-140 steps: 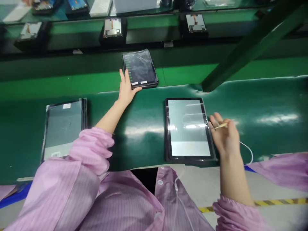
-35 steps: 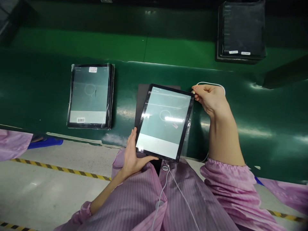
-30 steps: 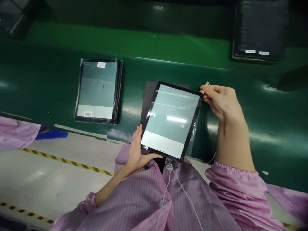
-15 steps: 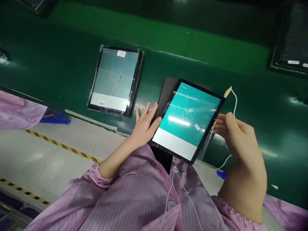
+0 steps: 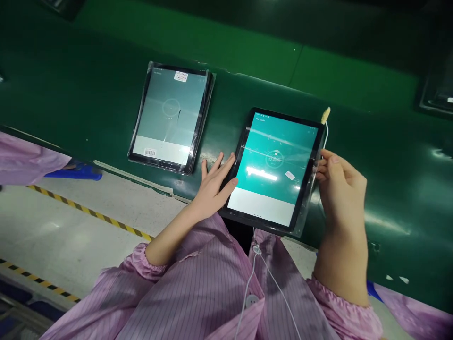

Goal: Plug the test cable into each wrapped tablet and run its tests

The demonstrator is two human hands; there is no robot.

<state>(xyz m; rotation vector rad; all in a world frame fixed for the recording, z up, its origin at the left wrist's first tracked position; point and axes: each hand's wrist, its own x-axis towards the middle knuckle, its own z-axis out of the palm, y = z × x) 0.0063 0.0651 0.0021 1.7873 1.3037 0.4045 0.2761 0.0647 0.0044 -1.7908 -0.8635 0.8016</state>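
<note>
A tablet (image 5: 272, 170) with a lit teal radio screen lies under clear film at the table's near edge, over a dark piece that is mostly hidden. My left hand (image 5: 215, 189) rests with fingers spread against its left edge, the thumb on the bezel. Beside the right edge, my right hand (image 5: 339, 182) has its fingers curled together around a white cable (image 5: 326, 134), which runs down into the fingertips. The cable's yellow-wrapped plug (image 5: 326, 115) sits at the tablet's upper right corner. What the hidden fingers touch behind the film is unclear.
Left of my hands lies another film-covered tablet (image 5: 170, 113) with stickers, apparently stacked on something. A dark device (image 5: 437, 97) stands at the far right. Small white scraps (image 5: 403, 280) lie on the green table (image 5: 399, 189). Pink sleeves of other people show at both sides.
The tablet has shifted slightly up and left, now lined up over the dark piece beneath. My right hand has moved left and up, onto the cable. The left hand stays nearly in place.
</note>
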